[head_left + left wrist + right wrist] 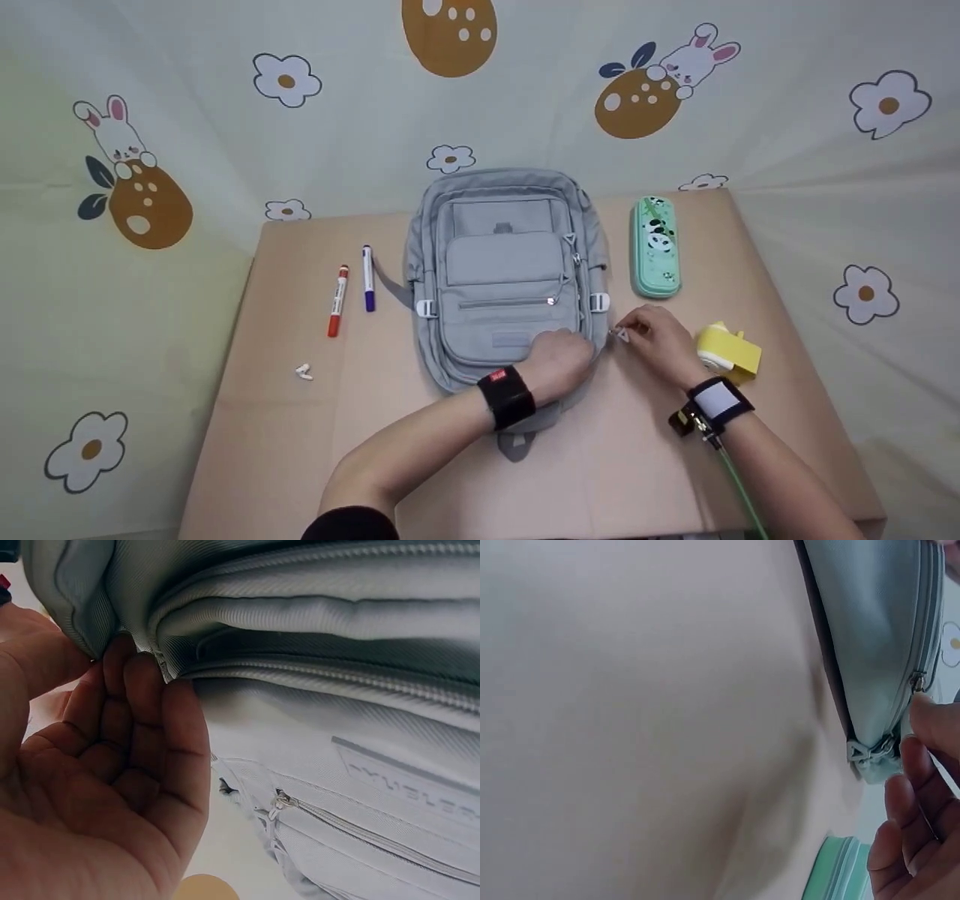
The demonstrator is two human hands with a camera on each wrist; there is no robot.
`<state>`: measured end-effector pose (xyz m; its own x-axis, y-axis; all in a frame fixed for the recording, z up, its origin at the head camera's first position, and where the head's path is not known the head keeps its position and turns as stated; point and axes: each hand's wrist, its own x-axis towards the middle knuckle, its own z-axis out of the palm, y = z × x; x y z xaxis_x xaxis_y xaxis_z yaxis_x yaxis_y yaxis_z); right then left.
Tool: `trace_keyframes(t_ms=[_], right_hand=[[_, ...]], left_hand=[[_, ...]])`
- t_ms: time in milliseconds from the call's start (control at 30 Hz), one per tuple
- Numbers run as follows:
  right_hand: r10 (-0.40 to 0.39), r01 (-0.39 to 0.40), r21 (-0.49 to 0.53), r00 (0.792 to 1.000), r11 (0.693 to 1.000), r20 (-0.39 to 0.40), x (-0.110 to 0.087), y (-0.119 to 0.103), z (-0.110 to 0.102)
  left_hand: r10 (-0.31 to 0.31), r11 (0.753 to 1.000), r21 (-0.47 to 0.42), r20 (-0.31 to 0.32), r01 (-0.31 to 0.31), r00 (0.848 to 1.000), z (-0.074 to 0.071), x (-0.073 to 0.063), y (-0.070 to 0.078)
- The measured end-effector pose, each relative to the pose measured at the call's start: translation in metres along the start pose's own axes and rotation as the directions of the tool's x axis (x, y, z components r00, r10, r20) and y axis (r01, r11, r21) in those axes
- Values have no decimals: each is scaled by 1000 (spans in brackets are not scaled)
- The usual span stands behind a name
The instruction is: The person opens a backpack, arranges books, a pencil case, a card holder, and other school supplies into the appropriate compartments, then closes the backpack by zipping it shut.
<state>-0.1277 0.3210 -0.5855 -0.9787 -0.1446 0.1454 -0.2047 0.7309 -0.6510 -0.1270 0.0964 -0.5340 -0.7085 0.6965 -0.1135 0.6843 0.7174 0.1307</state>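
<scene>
A grey backpack [506,262] lies front side up on the table, with zippers around its edge and a front pocket. My left hand [559,361] is at its lower right corner, and in the left wrist view the thumb and curled fingers [184,720] pinch the fabric edge beside an open zipper. My right hand [660,341] is by the bag's right side and pinches a zipper pull [621,334] between thumb and index finger. In the right wrist view, a second zipper pull [859,752] hangs near those fingers.
Right of the bag lie a mint panda pencil case [657,247] and a yellow boxy object [731,351] with a white part. To the left are a red marker [338,301], a blue marker [368,277] and a small white earbud [303,371]. A patterned curtain [360,150] hangs behind the table.
</scene>
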Motion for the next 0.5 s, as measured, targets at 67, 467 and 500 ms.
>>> trace_keyframes(t_ms=[67,467,500], right_hand=[[21,-21,14,1000,1000,3,6,2,0],[83,-83,-2,996,997,-25,37,15,3],[80,-80,-3,996,997,-27,39,16,4]], left_hand=[[12,1000,-2,-12,-12,1000,0,-1,0],[27,999,-38,-14,-28,1000,0,-3,-2],[25,999,-45,-15,-25,1000,0,-3,-2]])
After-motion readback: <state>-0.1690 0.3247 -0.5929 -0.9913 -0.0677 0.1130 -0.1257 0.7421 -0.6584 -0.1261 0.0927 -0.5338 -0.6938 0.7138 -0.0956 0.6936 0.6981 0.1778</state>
